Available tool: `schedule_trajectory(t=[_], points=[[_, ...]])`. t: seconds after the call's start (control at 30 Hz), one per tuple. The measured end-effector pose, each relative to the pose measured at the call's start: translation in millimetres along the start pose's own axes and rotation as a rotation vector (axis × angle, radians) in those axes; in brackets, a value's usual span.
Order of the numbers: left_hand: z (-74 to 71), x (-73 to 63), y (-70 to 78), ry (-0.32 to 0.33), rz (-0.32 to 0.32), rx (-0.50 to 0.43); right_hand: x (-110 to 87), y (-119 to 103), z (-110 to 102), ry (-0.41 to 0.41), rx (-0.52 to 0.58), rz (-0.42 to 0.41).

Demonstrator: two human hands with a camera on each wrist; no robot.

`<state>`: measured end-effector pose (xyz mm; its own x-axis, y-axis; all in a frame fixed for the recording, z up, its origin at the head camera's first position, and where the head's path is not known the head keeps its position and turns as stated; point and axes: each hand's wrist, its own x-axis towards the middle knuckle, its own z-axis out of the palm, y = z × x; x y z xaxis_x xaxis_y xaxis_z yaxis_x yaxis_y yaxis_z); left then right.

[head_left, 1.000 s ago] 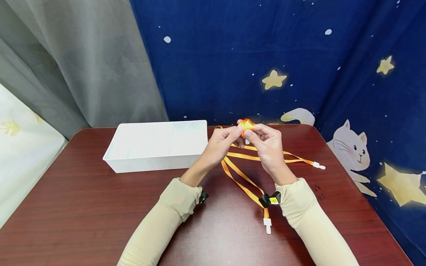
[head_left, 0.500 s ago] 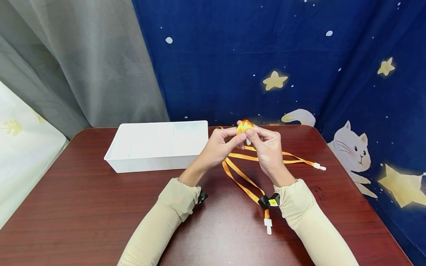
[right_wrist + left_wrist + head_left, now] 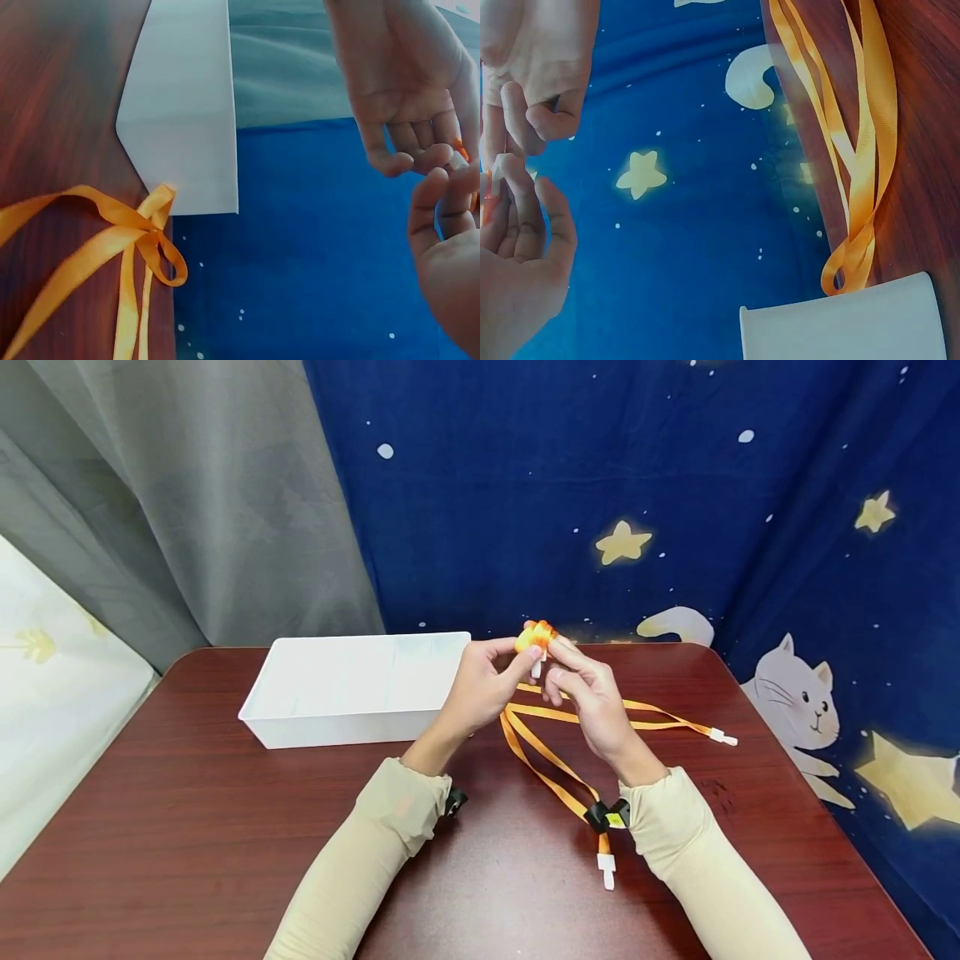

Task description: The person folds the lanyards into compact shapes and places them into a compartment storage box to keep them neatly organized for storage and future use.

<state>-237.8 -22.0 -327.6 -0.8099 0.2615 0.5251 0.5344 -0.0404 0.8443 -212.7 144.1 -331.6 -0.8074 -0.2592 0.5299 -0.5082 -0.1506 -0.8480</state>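
A bundled orange lanyard (image 3: 531, 637) is up off the table, its white plastic clip (image 3: 536, 669) hanging below. My left hand (image 3: 483, 681) pinches it between thumb and fingers. My right hand (image 3: 592, 693) touches the bundle's right side with extended fingertips, its thumb apart from the bundle. In the left wrist view the bundle is mostly cut off at the frame's edge beside the left fingers (image 3: 529, 217). Fingers hide much of it in the right wrist view.
More orange lanyards (image 3: 555, 768) lie spread on the dark red table (image 3: 187, 843), beneath and right of the hands. Their white clips (image 3: 607, 871) point toward the front and right. A white box (image 3: 352, 731) stands left of the hands. Curtains (image 3: 510, 510) hang behind the table.
Both hands and the bundle have shifted slightly left. The right thumb has come away from the bundle, while the left hand keeps its pinch. The lanyards on the table lie still.
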Motion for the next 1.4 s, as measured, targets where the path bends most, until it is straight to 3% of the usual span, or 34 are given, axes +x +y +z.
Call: schedule_trajectory(t=[0.13, 0.23, 0.47, 0.8, 1.0, 1.2, 1.4], points=[[-2.6, 1.5, -0.3, -0.014, -0.005, -0.019, -0.6, -0.6, -3.2, -0.010, -0.133, -0.023], [-5.1, 2.0, 0.2, -0.040, -0.010, 0.025, -0.7, 1.2, -4.4, 0.024, -0.186, -0.070], [-6.4, 1.4, 0.5, -0.118, -0.016, 0.069, -0.8, 7.4, -1.6, 0.202, -0.081, -0.194], [-5.0, -2.1, 0.5, -0.112, 0.019, 0.056, -0.6, 7.4, 5.6, 0.346, -0.054, -0.236], [-7.5, -3.0, -1.1, -0.089, 0.005, 0.077, 1.1, 7.5, 4.9, 0.369, -0.047, -0.196], [-18.1, -1.3, -3.4, -0.032, 0.039, 0.182, 4.5, 12.4, 6.9, 0.379, 0.002, -0.153], [-32.5, 0.5, -9.8, 0.047, 0.028, 0.277, 9.7, 24.7, 12.5, 0.324, -0.035, -0.026]])
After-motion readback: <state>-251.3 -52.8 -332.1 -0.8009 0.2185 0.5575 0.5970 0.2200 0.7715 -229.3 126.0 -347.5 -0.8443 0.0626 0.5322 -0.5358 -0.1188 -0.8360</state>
